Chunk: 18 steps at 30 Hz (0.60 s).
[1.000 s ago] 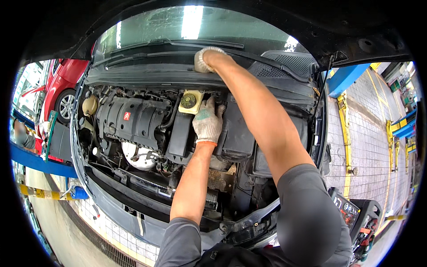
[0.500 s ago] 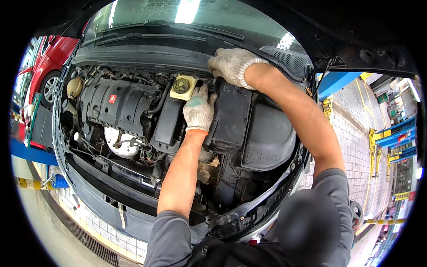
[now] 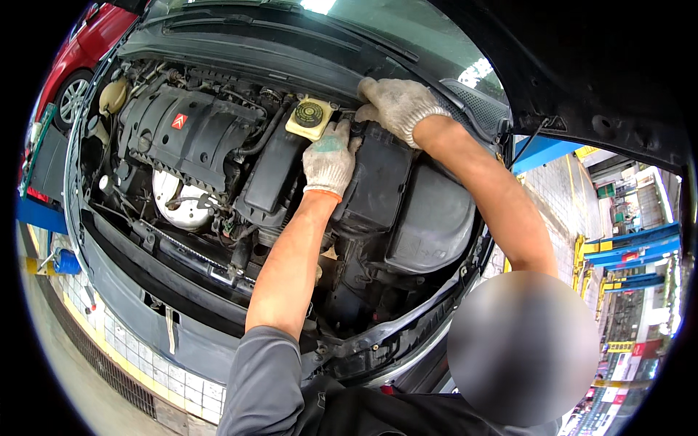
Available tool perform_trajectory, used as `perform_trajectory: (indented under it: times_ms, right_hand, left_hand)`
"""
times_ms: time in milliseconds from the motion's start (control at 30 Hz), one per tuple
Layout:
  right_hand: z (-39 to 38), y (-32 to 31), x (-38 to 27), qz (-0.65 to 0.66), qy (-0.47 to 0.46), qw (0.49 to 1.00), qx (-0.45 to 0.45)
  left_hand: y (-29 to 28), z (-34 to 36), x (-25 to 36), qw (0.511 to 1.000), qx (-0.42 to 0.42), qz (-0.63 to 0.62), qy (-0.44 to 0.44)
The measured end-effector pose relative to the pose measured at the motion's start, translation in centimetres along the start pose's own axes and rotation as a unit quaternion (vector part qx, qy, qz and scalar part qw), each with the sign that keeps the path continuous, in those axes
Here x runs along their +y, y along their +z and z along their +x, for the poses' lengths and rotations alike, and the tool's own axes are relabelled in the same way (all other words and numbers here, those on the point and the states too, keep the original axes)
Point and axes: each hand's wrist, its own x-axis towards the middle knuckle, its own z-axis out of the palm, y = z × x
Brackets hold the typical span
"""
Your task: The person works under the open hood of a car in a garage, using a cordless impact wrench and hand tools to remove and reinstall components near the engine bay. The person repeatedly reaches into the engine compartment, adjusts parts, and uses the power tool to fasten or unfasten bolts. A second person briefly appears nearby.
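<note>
Taking the top of your view as twelve o'clock, your bare left forearm (image 3: pixel 280 258) comes up from six, over the grey front panel (image 3: pixel 207 354); lean harder and the skin could scrape on the metal edges beneath it. Farther in, your left hand (image 3: pixel 331 158) sits with its fingers pointing toward twelve, close together, their tips hidden in the gap beside the black box (image 3: pixel 374 178) at four o'clock from it; I can't tell whether they clamp anything. That gap looks tight, so a blind tug could snag the glove or strain a hose. The narrow black cover (image 3: pixel 275 171) lies toward nine. Just beyond your left fingertips, toward eleven, is the yellow reservoir (image 3: pixel 299 131), its black cap (image 3: pixel 309 113) seated on top; a knock from your knuckles could stress the plastic, and if the cap is loose, fluid may spill. Your right hand (image 3: pixel 398 103), toward two from the left, bends over the far edge of the box; its fingers are curled, but whether they grip something is out of sight. If the two hands pull unevenly, one may slip into the other. Farthest out, toward three, the raised hood (image 3: pixel 596 94) overhangs; straightening carelessly risks a bump.
</note>
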Motion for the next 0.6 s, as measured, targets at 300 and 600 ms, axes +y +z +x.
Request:
perform_trajectory:
  times_ms: [300,600]
  right_hand:
    - [-1.5,-0.4,1.1,0.015,0.029,0.998,0.053]
    - [-2.7,4.5,-2.1,-0.012,0.144,0.987,0.075]
  left_hand:
    - [0.7,-0.1,-0.5,0.999,0.044,0.001,0.026]
    - [0.1,0.0,0.2,1.0,0.004,-0.007,0.0]
